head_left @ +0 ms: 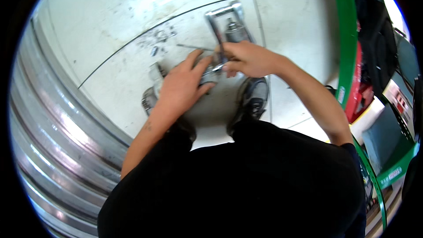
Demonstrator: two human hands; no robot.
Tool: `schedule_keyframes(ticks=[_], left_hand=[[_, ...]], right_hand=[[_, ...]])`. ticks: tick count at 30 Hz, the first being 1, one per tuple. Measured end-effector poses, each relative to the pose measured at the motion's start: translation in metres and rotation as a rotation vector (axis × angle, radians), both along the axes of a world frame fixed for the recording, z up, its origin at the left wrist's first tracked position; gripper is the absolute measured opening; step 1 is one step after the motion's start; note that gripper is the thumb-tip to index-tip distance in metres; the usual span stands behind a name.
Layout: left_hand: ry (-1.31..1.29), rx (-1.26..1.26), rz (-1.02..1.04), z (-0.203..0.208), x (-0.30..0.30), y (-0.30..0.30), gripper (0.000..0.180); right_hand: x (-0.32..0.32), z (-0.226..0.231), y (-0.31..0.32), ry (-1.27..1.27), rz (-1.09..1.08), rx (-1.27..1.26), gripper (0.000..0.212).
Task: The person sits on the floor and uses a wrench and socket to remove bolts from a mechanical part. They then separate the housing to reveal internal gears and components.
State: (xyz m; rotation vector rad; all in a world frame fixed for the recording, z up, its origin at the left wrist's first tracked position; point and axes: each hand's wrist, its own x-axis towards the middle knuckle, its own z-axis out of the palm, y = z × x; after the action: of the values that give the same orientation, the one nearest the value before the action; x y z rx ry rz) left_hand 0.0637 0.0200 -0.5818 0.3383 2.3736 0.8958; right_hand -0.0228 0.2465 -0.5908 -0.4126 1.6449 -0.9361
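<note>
Black clothing (229, 180), worn by the person, is seen nearest; beyond it, a left shoe (150, 100) and a right shoe (256, 97), both dark and grey, are planted on the pale floor (299, 61). Between and just past the shoes, a grey metal part (208, 77) is set on the floor, partly covered by the left hand (184, 81), whose fingers are spread over it; whether it is gripped cannot be told. The near end of a shiny metal frame (224, 10), U-shaped and slightly blurred, is held in the curled fingers of the right hand (246, 59). Along the floor's left edge, ribbed silver metal (66, 136) is placed; along its right edge, a green rack (347, 39). Past the left hand, a thin rod (190, 46) and a small bluish piece (154, 51) are listed, with dark scraps (162, 35) scattered beyond. Between the frame's arms, a grey cylinder (236, 33) with a narrower tip is seen.
</note>
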Motion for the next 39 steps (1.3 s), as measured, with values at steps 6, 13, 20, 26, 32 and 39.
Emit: schedule_keyframes(ticks=[6,13,20,26,32,39], left_hand=[[0.001,0.050,0.047,-0.014,0.006,-0.004,0.059],[0.026,-0.003,0.030,-0.013,0.005,-0.002,0.056],[0.133,0.108,0.036,0.001,0.002,-0.031,0.061],[0.110,0.221,0.508,0.009,-0.021,-0.079,0.028],[0.201,0.023,0.326,0.017,-0.029,-0.077,0.024],[0.145,-0.003,0.062,0.008,-0.017,-0.058,0.019]], right_hand=[[-0.002,0.002,-0.007,-0.253,-0.141,0.007,0.031],[0.023,-0.013,0.010,0.566,0.156,-0.286,0.030],[0.010,-0.005,-0.005,-0.122,-0.166,0.003,0.018],[0.019,-0.015,0.007,0.580,0.236,-0.222,0.015],[0.018,0.003,-0.006,0.003,-0.182,-0.014,0.026],[0.020,-0.018,0.010,0.380,0.123,-0.245,0.009]])
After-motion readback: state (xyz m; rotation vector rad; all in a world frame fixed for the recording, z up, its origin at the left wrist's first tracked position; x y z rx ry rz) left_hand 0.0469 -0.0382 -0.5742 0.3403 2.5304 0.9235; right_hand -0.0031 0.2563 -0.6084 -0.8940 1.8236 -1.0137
